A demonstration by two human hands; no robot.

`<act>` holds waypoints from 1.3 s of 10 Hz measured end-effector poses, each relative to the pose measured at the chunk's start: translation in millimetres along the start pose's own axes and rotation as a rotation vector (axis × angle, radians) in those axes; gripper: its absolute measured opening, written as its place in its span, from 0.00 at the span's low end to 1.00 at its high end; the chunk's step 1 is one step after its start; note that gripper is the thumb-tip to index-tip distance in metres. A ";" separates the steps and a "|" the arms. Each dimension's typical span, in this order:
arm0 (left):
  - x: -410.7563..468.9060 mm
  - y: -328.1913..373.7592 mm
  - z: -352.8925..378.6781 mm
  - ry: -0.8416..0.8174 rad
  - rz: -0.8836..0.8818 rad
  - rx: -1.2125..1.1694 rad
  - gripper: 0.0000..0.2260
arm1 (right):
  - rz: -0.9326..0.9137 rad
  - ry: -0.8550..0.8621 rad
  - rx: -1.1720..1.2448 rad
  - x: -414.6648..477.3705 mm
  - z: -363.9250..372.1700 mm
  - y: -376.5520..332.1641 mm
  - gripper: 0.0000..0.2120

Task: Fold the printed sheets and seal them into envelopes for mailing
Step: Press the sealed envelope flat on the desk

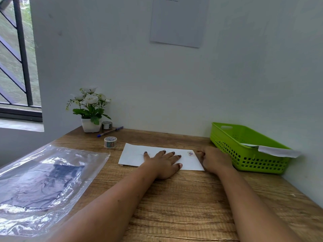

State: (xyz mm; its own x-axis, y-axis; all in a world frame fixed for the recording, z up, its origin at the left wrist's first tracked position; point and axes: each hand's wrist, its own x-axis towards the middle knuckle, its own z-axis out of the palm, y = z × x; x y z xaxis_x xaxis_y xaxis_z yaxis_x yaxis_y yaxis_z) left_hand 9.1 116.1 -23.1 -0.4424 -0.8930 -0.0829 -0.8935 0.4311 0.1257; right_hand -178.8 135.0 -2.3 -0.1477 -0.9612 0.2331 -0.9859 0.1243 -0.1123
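Note:
A white envelope lies flat on the wooden desk, with a small purple sticker near its right end. My left hand rests palm down on the envelope's middle, fingers spread. My right hand sits at the envelope's right edge with its fingers curled under; whether it pinches the edge is hidden. White envelopes or sheets hang over the rim of a green basket on the right.
A clear plastic sleeve with dark contents covers the desk's left side. A patterned tape roll, a blue pen, a second tape roll and a potted white flower stand at the back left. The wall is close behind.

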 end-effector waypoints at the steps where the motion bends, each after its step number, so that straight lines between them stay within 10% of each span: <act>1: 0.6 -0.4 0.8 0.000 0.007 0.003 0.25 | -0.052 -0.123 -0.131 3.8 5.2 -4.5 0.19; 9: -5.4 1.8 -2.1 0.058 -0.039 -0.055 0.25 | -0.060 -0.024 0.129 14.0 2.2 -3.9 0.14; 11: -13.5 -38.3 -25.9 0.400 -0.468 -0.198 0.20 | 0.002 -0.021 0.268 17.7 5.3 2.1 0.09; 13: -14.3 -79.7 -28.8 0.373 -0.598 -0.391 0.21 | 0.029 -0.040 0.249 24.8 11.4 -1.3 0.12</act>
State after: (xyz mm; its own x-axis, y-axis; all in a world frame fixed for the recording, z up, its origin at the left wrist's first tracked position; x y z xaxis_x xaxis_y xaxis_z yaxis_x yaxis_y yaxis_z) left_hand 88.8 90.8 -3.5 0.2192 -0.9723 0.0814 -0.8490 -0.1490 0.5070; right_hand -180.3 108.3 -7.3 -0.1673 -0.9676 0.1889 -0.9308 0.0918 -0.3539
